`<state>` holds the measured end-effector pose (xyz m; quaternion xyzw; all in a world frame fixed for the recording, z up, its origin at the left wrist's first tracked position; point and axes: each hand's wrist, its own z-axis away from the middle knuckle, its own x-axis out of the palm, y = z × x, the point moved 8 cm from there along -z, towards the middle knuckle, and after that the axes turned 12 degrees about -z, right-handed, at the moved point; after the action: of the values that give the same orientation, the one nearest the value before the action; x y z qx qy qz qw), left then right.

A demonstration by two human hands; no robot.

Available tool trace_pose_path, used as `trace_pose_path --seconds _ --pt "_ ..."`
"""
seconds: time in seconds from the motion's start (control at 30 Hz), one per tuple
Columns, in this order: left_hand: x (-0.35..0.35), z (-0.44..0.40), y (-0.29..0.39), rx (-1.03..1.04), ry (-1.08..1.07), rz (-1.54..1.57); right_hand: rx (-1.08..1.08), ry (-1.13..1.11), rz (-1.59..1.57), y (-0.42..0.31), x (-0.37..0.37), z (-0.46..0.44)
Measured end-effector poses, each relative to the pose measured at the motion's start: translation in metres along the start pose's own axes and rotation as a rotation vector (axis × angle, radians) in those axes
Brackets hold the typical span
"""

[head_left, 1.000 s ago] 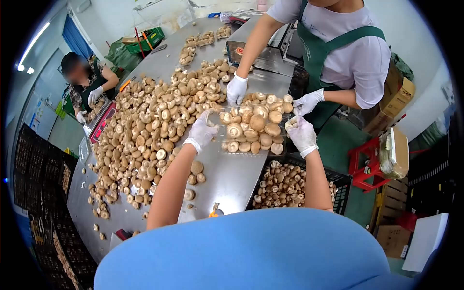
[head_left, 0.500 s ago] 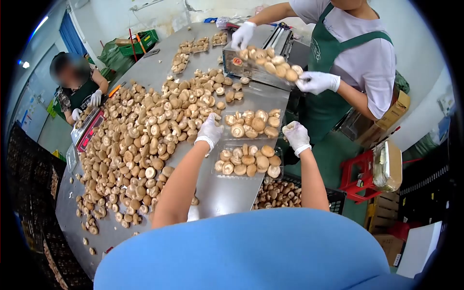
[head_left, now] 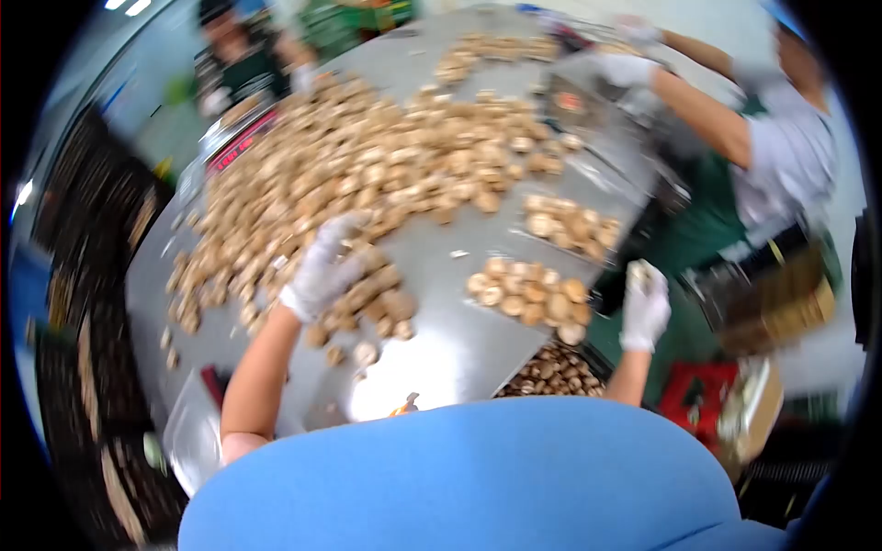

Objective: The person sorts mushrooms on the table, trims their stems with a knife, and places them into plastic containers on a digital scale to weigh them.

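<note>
My left hand (head_left: 323, 268), in a white glove, reaches over the near edge of the mushroom pile (head_left: 340, 165), its fingers apart and blurred. Brown-capped mushrooms lie right beside and under its fingers. My right hand (head_left: 645, 310), also gloved, is raised beyond the table's right edge with fingers curled together; whether anything is in them is hidden. Left of it, a clear tray of mushrooms (head_left: 528, 292) sits near the table edge. Just behind that stands a second filled tray (head_left: 571, 226). Neither hand touches the trays.
A co-worker in a green apron (head_left: 712, 207) works at a machine at the right. Another person (head_left: 246, 64) stands behind a scale with a red display (head_left: 241, 147). Below the table edge is a crate of mushrooms (head_left: 556, 372). A red stool (head_left: 698, 395) stands to the right.
My left hand has left the trays and moved left to the pile. My right hand is now farther from the trays. The view has swung left, and the co-worker's lifted tray is no longer distinct.
</note>
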<state>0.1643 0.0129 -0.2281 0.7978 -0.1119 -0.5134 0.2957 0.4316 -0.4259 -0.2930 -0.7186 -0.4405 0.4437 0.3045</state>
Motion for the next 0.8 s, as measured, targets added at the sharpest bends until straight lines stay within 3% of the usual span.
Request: trace_pose_path --seconds 0.03,0.07,0.1,0.13,0.17,0.2,0.27,0.33,0.4,0.43,0.47,0.5,0.53,0.57,0.63,0.73,0.8 --pt "-0.052 0.041 -0.023 -0.137 0.118 -0.068 -0.149 0.018 -0.170 -0.002 0.005 0.016" --pt "-0.106 0.088 -0.038 -0.297 0.284 0.012 -0.051 -0.020 -0.261 -0.018 0.012 0.039" --pt "-0.159 0.144 -0.049 -0.438 0.469 0.089 -0.007 -0.171 -0.230 -0.065 0.018 0.067" --pt "-0.211 0.207 -0.064 -0.534 0.618 0.000 -0.154 -0.268 -0.153 -0.077 0.035 0.098" --pt "-0.257 0.276 -0.073 -0.619 0.765 -0.090 0.088 -0.561 -0.313 -0.060 0.067 0.136" --pt "-0.294 0.343 -0.058 -0.733 0.869 -0.265 -0.137 -0.638 -0.514 -0.101 0.079 0.174" --pt "-0.344 0.473 -0.027 -0.949 1.006 -0.590 0.152 -0.972 -0.778 -0.084 0.124 0.255" --pt "-0.349 0.593 -0.012 -1.162 1.079 -0.831 0.112 -1.072 -0.755 -0.090 0.147 0.290" --pt "-0.329 0.679 -0.006 -1.280 0.943 -1.148 0.139 -1.126 -0.796 -0.105 0.158 0.302" --pt "-0.308 0.706 -0.013 -1.404 0.835 -1.128 0.201 -1.149 -0.772 -0.115 0.158 0.298" --pt "-0.282 0.728 -0.027 -1.557 0.710 -1.034 0.262 -1.166 -0.744 -0.121 0.162 0.297" --pt "-0.252 0.759 -0.057 -1.578 0.556 -0.922 0.246 -1.184 -0.752 -0.123 0.168 0.297" --pt "-0.219 0.757 -0.049 -1.708 0.584 -0.700 0.171 -1.170 -0.714 -0.119 0.172 0.291" --pt "-0.191 0.756 -0.055 -1.758 0.433 -0.531 0.096 -1.154 -0.671 -0.118 0.173 0.287" --pt "-0.166 0.738 -0.039 -1.665 0.675 -0.296 0.199 -1.216 -0.662 -0.118 0.175 0.292" --pt "-0.171 0.736 -0.033 -1.741 0.636 -0.360 0.094 -1.119 -0.682 -0.110 0.177 0.287" --pt "-0.181 0.737 -0.039 -1.654 0.472 -0.658 0.106 -1.096 -0.681 -0.111 0.178 0.286"
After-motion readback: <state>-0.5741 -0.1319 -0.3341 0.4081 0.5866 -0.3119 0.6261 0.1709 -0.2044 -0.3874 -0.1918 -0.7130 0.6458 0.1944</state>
